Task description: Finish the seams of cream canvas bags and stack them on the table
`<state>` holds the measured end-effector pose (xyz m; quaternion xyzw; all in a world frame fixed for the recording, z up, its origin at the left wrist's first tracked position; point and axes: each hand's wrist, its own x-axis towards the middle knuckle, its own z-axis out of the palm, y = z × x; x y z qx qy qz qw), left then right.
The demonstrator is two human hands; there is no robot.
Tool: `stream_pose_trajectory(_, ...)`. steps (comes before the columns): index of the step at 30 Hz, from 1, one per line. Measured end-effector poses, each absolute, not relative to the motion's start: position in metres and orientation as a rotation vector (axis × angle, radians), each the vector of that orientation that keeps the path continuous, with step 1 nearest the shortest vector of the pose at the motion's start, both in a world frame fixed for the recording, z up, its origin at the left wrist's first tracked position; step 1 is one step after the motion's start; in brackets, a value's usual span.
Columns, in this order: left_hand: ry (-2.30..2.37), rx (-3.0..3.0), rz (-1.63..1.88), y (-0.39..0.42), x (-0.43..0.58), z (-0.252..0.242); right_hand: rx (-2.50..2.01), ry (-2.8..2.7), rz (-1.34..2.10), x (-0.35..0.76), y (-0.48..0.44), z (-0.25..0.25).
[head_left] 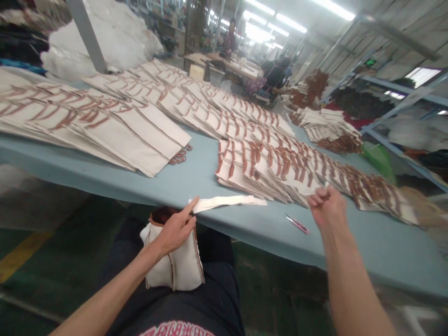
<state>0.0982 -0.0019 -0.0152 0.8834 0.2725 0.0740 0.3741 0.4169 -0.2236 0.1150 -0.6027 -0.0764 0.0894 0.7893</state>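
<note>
At the bottom edge, a dark shirt (175, 303) with pinkish-red lettering shows above the lap, where a cream pouch (175, 268) with brown trim stands, its mouth facing up. The left hand (178, 228) lies over the pouch's rim, index finger stretched to the near end of a white strip (227, 201), the other fingers partly bent; whether they grip the rim I cannot tell. The strip lies along the front edge of the blue-green counter (203, 177). To its right are pink-handled snips (297, 224). Beyond them the right hand (328, 205) is curled closed at the edge of a pile of brown-trimmed cream pieces (262, 168); whether it pinches one is unclear. Brown loops (180, 156) poke from a larger pile (140, 130) at left. Farther off are clear plastic bags (108, 42), a blue rack (399, 86) and a blurred co-worker (276, 77).
</note>
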Motion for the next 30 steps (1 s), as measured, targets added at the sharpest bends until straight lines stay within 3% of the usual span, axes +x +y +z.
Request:
stream_pose_trajectory(9, 0.810, 1.885, 0.535, -0.007, 0.082, -0.011, -1.259, -0.420, 0.525, 0.284, -0.158, 0.138)
stream_pose_trajectory(15, 0.565, 1.694, 0.350, -0.039, 0.054, 0.004, -1.081, -0.516, 0.880, 0.217, -0.122, 0.143)
stream_pose_trajectory(19, 0.407, 1.486, 0.230, -0.057, 0.052, 0.011, -0.978, -0.438, 0.951, 0.184, -0.111, 0.131)
stream_pose_trajectory(30, 0.640, 1.118, 0.546, -0.058, 0.044, 0.024, -1.033, -0.305, 0.988, 0.156, -0.139, 0.069)
